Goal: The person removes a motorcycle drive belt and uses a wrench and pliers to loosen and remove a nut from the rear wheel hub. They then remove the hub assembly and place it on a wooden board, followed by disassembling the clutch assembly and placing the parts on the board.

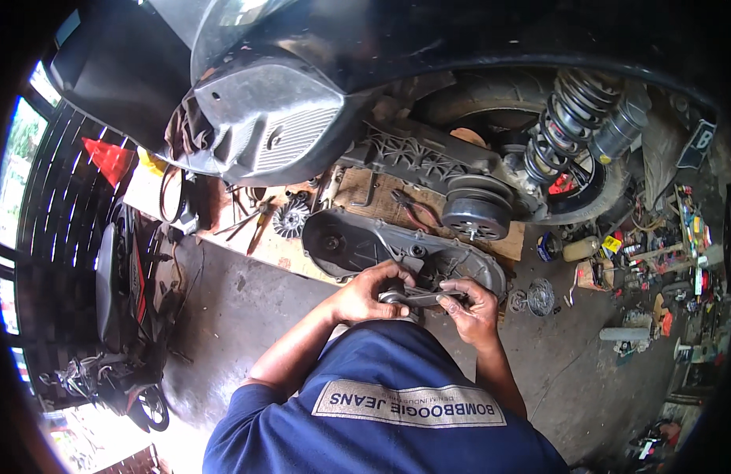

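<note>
Left hand (375,291) and right hand (471,310) are both clamped on one grey metal part (427,300), just nearer than the long cover (357,243). That cover lies loose on the surface (278,252), the finned fan (290,219) to its left, so I'd judge it partly stripped; farther right, the drum (476,219) sits on the scooter (278,118). Refitting appears undone.
</note>
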Motion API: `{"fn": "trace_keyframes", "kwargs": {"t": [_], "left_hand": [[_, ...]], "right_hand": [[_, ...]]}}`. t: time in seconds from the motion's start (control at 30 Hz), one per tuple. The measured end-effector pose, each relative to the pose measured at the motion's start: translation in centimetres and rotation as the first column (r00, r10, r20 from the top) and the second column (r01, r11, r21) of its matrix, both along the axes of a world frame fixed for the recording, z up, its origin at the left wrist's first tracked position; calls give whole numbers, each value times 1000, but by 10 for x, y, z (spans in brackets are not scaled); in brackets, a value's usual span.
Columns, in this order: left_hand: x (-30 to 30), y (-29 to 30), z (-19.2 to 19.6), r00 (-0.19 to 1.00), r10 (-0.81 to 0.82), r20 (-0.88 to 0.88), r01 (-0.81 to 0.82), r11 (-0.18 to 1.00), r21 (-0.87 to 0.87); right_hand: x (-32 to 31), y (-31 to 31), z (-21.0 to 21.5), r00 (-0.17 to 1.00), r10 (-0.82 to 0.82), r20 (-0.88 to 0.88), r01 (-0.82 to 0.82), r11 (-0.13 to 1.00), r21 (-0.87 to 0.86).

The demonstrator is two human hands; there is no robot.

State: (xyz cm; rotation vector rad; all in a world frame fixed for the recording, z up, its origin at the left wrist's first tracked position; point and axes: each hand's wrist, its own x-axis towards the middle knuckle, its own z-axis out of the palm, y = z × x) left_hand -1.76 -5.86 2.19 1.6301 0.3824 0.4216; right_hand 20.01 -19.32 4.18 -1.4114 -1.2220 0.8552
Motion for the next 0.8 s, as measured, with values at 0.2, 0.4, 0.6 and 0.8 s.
{"fn": "trace_keyframes", "kwargs": {"t": [0.2, 0.4, 0.6, 0.8], "left_hand": [[-47, -6, -7, 985, 132, -111, -124, 989, 77], [-112, -41, -41, 868, 490, -83, -497, 851, -169], [-144, -75, -32, 743, 655, -134, -660, 686, -306], [-158, -93, -39, 669, 725, -163, -738, 620, -268]], "right_hand": [[-28, 47, -24, 871, 62, -488, -86, 996, -27], [8, 147, -130, 985, -95, 146, 112, 987, -116], [35, 233, -208, 934, -5, 359, 112, 954, -279], [32, 252, -201, 552, 160, 818, 338, 854, -396]]}}
